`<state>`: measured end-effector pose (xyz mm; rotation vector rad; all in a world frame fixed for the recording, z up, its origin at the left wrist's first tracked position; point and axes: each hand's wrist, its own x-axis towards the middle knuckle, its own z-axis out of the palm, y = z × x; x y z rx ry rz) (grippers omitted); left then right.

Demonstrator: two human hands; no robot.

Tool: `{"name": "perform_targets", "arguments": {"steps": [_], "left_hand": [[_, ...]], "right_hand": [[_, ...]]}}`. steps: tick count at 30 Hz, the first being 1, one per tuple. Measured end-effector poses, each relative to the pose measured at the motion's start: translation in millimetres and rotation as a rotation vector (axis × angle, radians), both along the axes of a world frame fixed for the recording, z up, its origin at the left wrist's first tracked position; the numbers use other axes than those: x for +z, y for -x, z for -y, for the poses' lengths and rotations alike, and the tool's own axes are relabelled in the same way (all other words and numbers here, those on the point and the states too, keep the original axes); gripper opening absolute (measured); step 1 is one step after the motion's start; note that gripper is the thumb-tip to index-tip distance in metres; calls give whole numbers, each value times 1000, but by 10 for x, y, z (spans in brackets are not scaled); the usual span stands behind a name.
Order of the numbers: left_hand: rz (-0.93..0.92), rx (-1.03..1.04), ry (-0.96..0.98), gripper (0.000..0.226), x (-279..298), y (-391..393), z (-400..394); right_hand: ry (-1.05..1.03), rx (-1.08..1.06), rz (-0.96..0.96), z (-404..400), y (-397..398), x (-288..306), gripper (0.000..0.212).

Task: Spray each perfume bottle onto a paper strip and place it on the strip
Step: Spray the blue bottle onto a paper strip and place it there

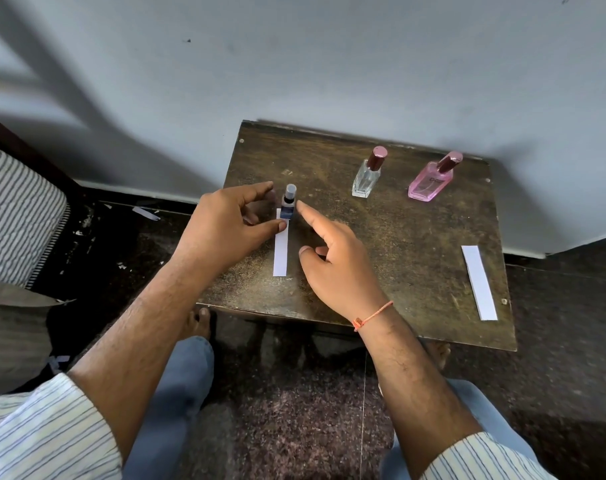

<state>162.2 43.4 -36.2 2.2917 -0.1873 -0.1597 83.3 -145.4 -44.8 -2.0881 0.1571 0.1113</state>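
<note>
Head view: small dark bottle (289,202) stands upright on the far end of a paper strip (281,249) at the left side of the counter (398,271). Left hand (221,230) is relaxed and open, thumb tip touching the strip just beside the bottle's base, holding nothing. Right hand (336,265) is also open, index finger extended to the bottle's side, gripping nothing. Clear bottle (366,176) and pink bottle (433,178) stand at the back, both capped, off any strip. Second strip (479,283) lies bare near the right edge. Judgement: placement of the first bottle is finishing. To do it well, pin the strip with the thumb, nudge gently so the bottle stays centred and upright, then lift both hands straight away.
</note>
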Motion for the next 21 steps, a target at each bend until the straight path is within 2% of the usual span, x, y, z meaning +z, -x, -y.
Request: {"name": "perform_targets", "arguments": {"steps": [6,13,21], "left_hand": [[68,-87,-116,83,-67,22,-22],[61,-116,-155,63,-87,12,-2],[33,-138,-147,62,-107,-23,-19]], "right_hand": [[-3,-8,8,62,47,15,68],[2,4,7,123,105,17,66],[61,49,3,103,118,7,67]]}}
